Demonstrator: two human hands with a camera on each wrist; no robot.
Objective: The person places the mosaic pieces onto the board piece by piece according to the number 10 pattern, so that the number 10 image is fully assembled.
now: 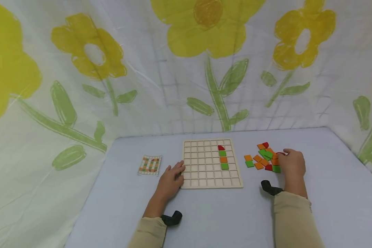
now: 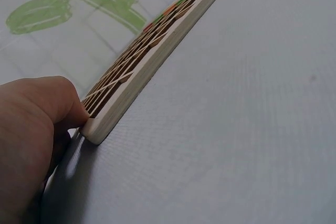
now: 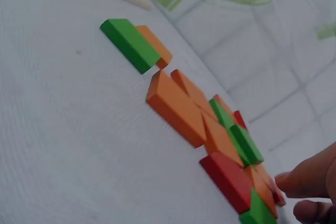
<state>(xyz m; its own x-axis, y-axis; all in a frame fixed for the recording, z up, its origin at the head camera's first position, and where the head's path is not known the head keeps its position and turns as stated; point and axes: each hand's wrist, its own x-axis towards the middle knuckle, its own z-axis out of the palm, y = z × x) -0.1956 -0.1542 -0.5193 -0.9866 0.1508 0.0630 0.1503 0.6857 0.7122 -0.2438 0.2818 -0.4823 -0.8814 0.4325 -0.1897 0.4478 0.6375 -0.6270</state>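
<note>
A square wooden grid board [image 1: 201,168] holds a column of tiles: a red rounded piece [image 1: 221,148] above green, orange and green squares. My left hand [image 1: 170,181] rests at the board's left edge, its fingers spread over the rim; in the left wrist view a digit touches the rim near the corner. At the right side of the tile pile, my right hand [image 1: 292,165] has its fingers bent around a red tile [image 1: 280,153] with a curved edge. In the right wrist view, that red tile [image 3: 280,196] shows right at the fingertips, partly hidden.
Loose orange tiles [image 1: 264,162], green tiles and red rounded ones lie partly overlapping right of the board. A small pattern card [image 1: 150,165] with coloured squares lies left of it. Behind the pale table [image 1: 210,220] hangs a curtain [image 1: 173,103] painted with flowers.
</note>
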